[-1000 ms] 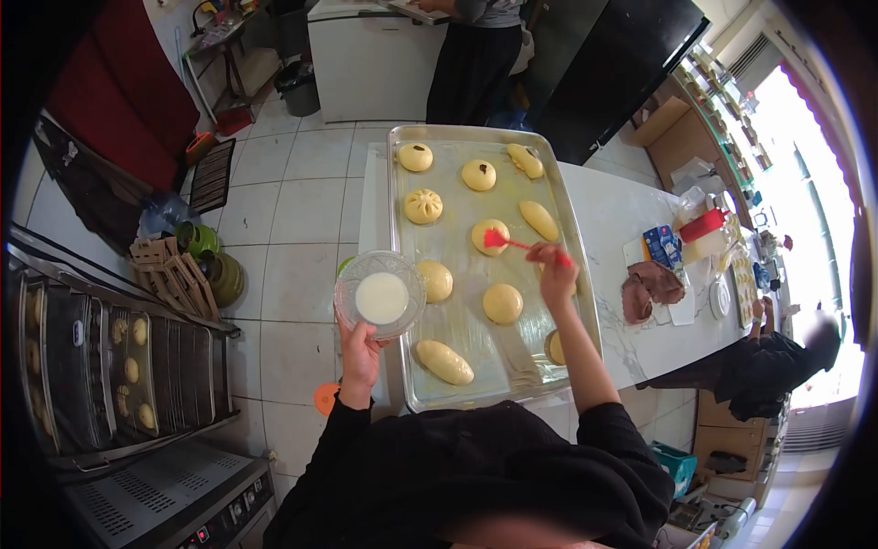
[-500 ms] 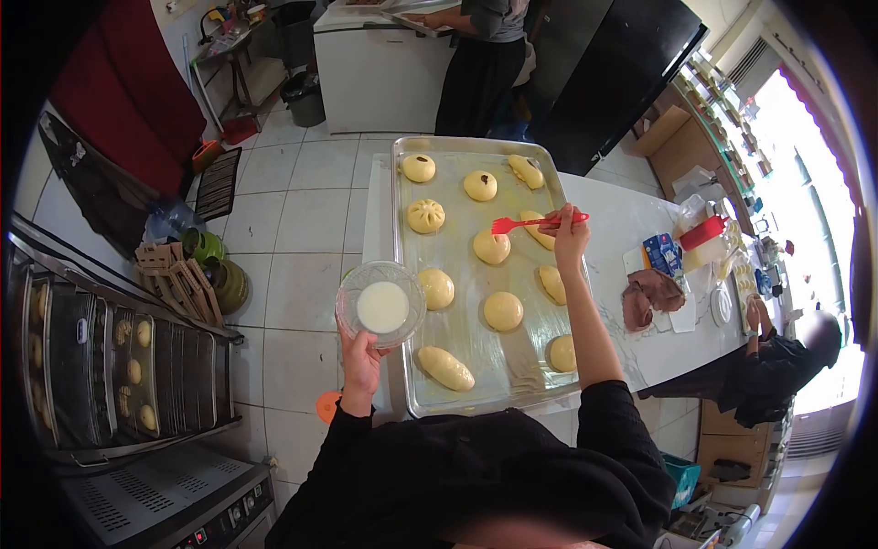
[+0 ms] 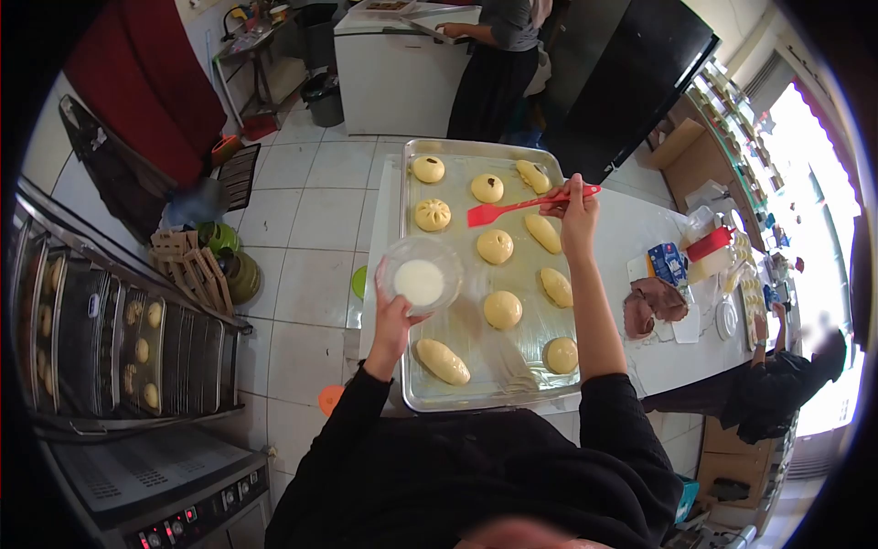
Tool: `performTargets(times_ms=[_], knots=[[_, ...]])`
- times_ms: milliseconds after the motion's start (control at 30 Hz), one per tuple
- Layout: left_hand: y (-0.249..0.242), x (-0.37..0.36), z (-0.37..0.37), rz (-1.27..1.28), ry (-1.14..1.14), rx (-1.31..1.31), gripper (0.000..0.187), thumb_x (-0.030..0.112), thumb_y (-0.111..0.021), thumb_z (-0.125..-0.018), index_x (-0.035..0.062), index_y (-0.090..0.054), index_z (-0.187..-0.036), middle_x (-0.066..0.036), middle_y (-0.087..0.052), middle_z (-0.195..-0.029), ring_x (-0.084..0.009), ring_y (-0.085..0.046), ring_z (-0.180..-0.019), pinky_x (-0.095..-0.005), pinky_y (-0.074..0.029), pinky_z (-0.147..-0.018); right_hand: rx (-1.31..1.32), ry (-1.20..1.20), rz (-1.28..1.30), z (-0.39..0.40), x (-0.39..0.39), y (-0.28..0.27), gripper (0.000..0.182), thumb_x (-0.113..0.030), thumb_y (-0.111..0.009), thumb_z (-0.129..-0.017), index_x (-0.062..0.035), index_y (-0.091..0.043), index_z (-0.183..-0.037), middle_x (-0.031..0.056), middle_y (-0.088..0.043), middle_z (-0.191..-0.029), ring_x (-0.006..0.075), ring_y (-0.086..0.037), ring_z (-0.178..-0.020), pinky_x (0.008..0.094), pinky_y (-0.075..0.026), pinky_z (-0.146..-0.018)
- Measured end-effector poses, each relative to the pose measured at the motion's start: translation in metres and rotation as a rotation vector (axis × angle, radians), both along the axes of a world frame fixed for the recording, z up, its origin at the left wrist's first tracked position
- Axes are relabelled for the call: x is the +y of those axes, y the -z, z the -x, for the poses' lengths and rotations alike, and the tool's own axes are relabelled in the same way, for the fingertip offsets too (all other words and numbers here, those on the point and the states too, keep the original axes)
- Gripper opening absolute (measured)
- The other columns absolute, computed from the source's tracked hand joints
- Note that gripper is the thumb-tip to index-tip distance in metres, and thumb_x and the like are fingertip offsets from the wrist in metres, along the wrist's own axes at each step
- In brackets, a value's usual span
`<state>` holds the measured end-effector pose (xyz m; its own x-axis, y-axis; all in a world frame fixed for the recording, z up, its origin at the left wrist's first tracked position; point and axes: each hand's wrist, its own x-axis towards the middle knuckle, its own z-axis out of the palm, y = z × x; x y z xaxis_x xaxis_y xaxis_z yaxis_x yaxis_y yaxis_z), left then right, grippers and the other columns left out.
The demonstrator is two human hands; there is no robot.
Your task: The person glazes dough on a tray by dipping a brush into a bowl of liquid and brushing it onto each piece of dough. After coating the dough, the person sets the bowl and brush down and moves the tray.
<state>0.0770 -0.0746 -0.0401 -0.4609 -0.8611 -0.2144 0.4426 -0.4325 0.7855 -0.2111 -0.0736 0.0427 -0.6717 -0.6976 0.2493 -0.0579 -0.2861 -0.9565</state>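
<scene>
Red brush (image 3: 521, 205) pinched, right hand (image 3: 578, 212)

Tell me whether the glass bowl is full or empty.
Partly full: the glass bowl in the left hand holds a shallow pool of white liquid.
</scene>
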Motion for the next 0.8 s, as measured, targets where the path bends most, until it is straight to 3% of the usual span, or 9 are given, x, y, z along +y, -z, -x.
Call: performTargets(times_ms=[100, 267, 467, 600, 800], knots=[[0.008, -0.004, 0.025, 0.033, 0.031, -0.006, 0.076, 0.002, -0.036, -0.069, 0.0238, -0.008, -0.136, -0.012, -0.034, -0.128, -0.0282, -0.052, -0.102, -0.0394, -0.053, -0.071, 0.042, -0.220, -0.074, -0.039, 0.016, -0.016, 0.045, -0.032, -0.037, -0.092, 0.0023, -0.051, -0.067, 0.0095, -0.056, -0.059, 0.0137, -0.056, -0.046, 0.0239, -0.049, -0.044], [0.004, 0.004, 0.057, 0.033, 0.040, 0.001, 0.076, 0.001, -0.035, -0.068, 0.0226, -0.007, -0.136, -0.013, -0.034, -0.128, -0.0280, -0.055, -0.098, -0.0371, -0.055, -0.067, 0.219, -0.250, -0.166, -0.050, 0.024, 0.004, 0.044, -0.029, -0.038, -0.092, 0.0031, -0.051, -0.065, 0.0084, -0.055, -0.057, 0.0116, -0.055, -0.045, 0.0239, -0.048, -0.043], [0.005, 0.010, 0.075, 0.027, 0.036, 0.003, 0.076, 0.000, -0.035, -0.068, 0.0222, -0.008, -0.136, -0.015, -0.034, -0.127, -0.0284, -0.057, -0.096, -0.0370, -0.055, -0.066, 0.239, -0.216, -0.177, -0.021, 0.030, 0.001, 0.045, -0.029, -0.038, -0.092, 0.0031, -0.052, -0.065, 0.0088, -0.056, -0.057, 0.0120, -0.056, -0.045, 0.0235, -0.048, -0.043], [0.005, 0.012, 0.085, 0.004, 0.020, 0.019, 0.075, 0.000, -0.035, -0.069, 0.0226, -0.009, -0.136, -0.015, -0.034, -0.127, -0.0287, -0.056, -0.097, -0.0390, -0.055, -0.068, -0.067, -0.148, -0.124, 0.022, 0.021, 0.015, 0.043, -0.031, -0.037, -0.092, 0.0022, -0.050, -0.069, 0.0105, -0.056, -0.062, 0.0145, -0.056, -0.045, 0.0246, -0.049, -0.043], [0.002, 0.017, 0.080, 0.023, -0.144, -0.021, 0.074, 0.003, -0.036, -0.070, 0.0228, -0.009, -0.136, -0.014, -0.035, -0.127, -0.0296, -0.053, -0.101, -0.0405, -0.055, -0.070, -0.239, -0.059, -0.038, 0.087, 0.003, 0.076, 0.037, -0.032, -0.037, -0.092, -0.0013, -0.045, -0.072, 0.0114, -0.056, -0.065, 0.0174, -0.057, -0.048, 0.0273, -0.052, -0.045]])
